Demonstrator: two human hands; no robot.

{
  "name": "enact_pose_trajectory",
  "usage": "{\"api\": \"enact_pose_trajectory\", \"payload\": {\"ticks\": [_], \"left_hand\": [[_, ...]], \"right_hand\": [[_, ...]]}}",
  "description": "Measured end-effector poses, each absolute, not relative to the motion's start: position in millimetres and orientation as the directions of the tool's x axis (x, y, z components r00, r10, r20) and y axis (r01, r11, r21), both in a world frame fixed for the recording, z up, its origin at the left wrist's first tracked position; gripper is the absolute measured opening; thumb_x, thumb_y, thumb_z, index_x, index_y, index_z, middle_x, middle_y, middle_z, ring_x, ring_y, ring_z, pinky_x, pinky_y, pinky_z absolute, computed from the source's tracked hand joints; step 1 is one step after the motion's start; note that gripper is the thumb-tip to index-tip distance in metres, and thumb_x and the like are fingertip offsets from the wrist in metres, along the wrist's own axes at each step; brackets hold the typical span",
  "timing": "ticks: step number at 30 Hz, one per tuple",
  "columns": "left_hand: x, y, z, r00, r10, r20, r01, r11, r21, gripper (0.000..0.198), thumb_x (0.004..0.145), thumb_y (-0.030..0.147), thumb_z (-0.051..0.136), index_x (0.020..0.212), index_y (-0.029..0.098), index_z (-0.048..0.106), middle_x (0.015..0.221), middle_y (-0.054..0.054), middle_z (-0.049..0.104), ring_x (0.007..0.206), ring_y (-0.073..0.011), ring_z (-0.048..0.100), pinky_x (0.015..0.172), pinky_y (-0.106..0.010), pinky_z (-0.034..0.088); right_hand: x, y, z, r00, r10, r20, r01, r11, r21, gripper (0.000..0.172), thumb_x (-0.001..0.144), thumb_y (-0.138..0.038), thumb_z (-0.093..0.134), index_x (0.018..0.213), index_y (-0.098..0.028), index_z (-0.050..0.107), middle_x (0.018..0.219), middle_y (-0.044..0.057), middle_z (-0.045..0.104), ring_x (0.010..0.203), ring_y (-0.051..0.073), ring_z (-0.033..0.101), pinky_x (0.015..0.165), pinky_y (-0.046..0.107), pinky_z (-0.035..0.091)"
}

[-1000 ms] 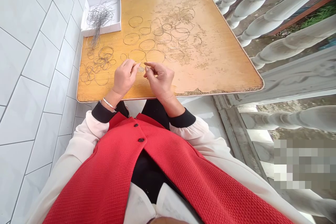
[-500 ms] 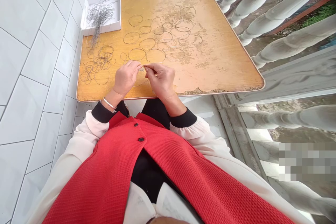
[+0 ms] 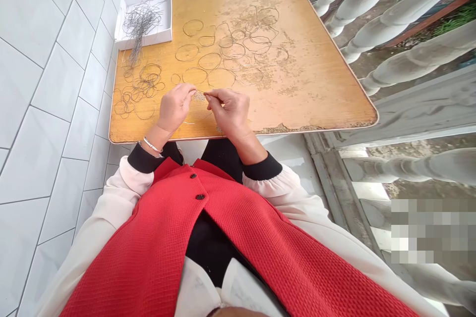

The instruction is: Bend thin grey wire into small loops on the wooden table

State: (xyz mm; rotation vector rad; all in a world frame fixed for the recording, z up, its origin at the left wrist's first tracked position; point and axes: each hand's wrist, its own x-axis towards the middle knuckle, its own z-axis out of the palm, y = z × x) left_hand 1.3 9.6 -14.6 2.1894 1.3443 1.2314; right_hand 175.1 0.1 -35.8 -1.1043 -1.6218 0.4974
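Note:
My left hand (image 3: 174,108) and my right hand (image 3: 231,110) are close together above the near edge of the table. The fingertips of each are pinched, and a short stretch of thin wire (image 3: 200,91) spans the small gap between them. Most of that wire is too fine to follow or hidden behind my fingers. Beyond my hands lie several large thin wire rings (image 3: 209,69), some overlapping. To the left of my left hand is a loose heap of smaller dark wire rings (image 3: 149,79).
A white open box (image 3: 156,38) stands at the table's far left corner. A tangled bundle of dark wires (image 3: 138,22) lies in it and hangs over its front wall. The wooden table (image 3: 320,89) has peeling patches. White tiles line the left, a balustrade (image 3: 394,25) the right.
My hands have drawn slightly apart, the left moving a little left and the right a little right. More of the wire between the fingertips shows.

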Motion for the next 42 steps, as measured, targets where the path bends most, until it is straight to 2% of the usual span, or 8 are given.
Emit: {"api": "enact_pose_trajectory", "payload": {"ticks": [4,8,15,19,23,30,36,42], "left_hand": [[7.9,8.2,-14.9,0.093,0.864,0.495,0.587,-0.449,0.674,0.020,0.099,0.027,0.057,0.082,0.021,0.065,0.077,0.000,0.067,0.079,-0.0142,0.064,0.080,-0.028,0.047],[11.8,9.6,-14.5,-0.043,0.873,0.487,0.554,-0.384,0.738,0.020,0.097,0.020,0.060,0.077,0.021,0.061,0.068,0.003,0.061,0.070,-0.0117,0.060,0.075,-0.026,0.046],[13.1,8.7,-8.3,-0.119,0.963,0.241,0.265,-0.203,0.943,0.023,0.094,0.012,0.062,0.072,0.019,0.059,0.058,0.007,0.058,0.047,-0.0042,0.043,0.054,-0.020,0.037],[16.9,5.5,2.7,-0.112,0.993,0.031,0.043,-0.026,0.999,0.023,0.094,0.006,0.059,0.075,0.017,0.060,0.058,0.008,0.057,0.041,-0.0011,0.037,0.046,-0.017,0.028],[19.3,4.9,5.4,-0.136,0.990,-0.021,-0.038,0.016,0.999,0.025,0.096,0.004,0.056,0.075,0.016,0.059,0.056,0.008,0.056,0.041,-0.0001,0.037,0.045,-0.016,0.027],[16.9,5.1,1.5,-0.097,0.995,-0.038,-0.013,0.037,0.999,0.018,0.099,0.016,0.058,0.082,0.017,0.062,0.066,0.006,0.062,0.049,-0.0008,0.050,0.047,-0.015,0.032],[15.3,1.9,-1.6,-0.118,0.990,-0.080,-0.057,0.074,0.996,0.016,0.101,0.027,0.057,0.091,0.018,0.065,0.076,0.002,0.069,0.061,-0.0022,0.062,0.053,-0.013,0.041],[-4.5,-7.8,7.6,0.129,0.973,-0.192,0.050,0.187,0.981,0.016,0.092,0.033,0.070,0.096,0.018,0.072,0.095,-0.005,0.076,0.083,-0.0100,0.071,0.065,-0.018,0.052]], "right_hand": [[174.3,1.2,-36.6,0.006,0.892,0.453,0.334,0.425,-0.841,0.020,0.092,-0.038,0.065,0.092,-0.022,0.078,0.068,-0.001,0.068,0.067,0.015,0.066,0.078,0.033,0.055],[174.4,0.0,-36.0,0.027,0.959,0.283,0.082,0.280,-0.957,0.027,0.080,-0.037,0.079,0.104,-0.023,0.075,0.069,-0.004,0.068,0.067,0.013,0.066,0.076,0.030,0.057],[175.2,-7.5,-22.7,-0.073,0.996,-0.043,-0.320,-0.064,-0.945,0.009,0.080,-0.027,0.076,0.087,-0.020,0.074,0.071,-0.003,0.070,0.065,0.008,0.065,0.072,0.023,0.057],[177.7,-7.2,-19.1,-0.070,0.997,-0.028,-0.280,-0.046,-0.959,0.010,0.081,-0.029,0.077,0.083,-0.020,0.074,0.062,-0.004,0.065,0.057,0.008,0.060,0.064,0.021,0.054],[180.3,-3.4,-19.1,-0.112,0.994,0.003,-0.212,-0.021,-0.977,0.009,0.078,-0.025,0.078,0.079,-0.017,0.075,0.058,-0.003,0.064,0.052,0.007,0.057,0.058,0.020,0.050],[180.2,1.5,-29.6,-0.043,0.999,-0.012,-0.213,-0.021,-0.977,0.012,0.083,-0.028,0.076,0.091,-0.020,0.073,0.075,-0.001,0.073,0.067,0.010,0.068,0.070,0.024,0.057],[183.3,0.8,-34.4,-0.050,0.999,-0.017,-0.193,-0.026,-0.981,0.011,0.081,-0.025,0.078,0.089,-0.019,0.074,0.072,-0.001,0.072,0.064,0.010,0.066,0.063,0.022,0.055],[187.8,16.8,-22.6,0.076,0.990,0.122,0.001,0.122,-0.993,0.009,0.088,-0.019,0.068,0.086,-0.017,0.076,0.063,-0.002,0.068,0.054,0.007,0.058,0.055,0.020,0.049]]}}
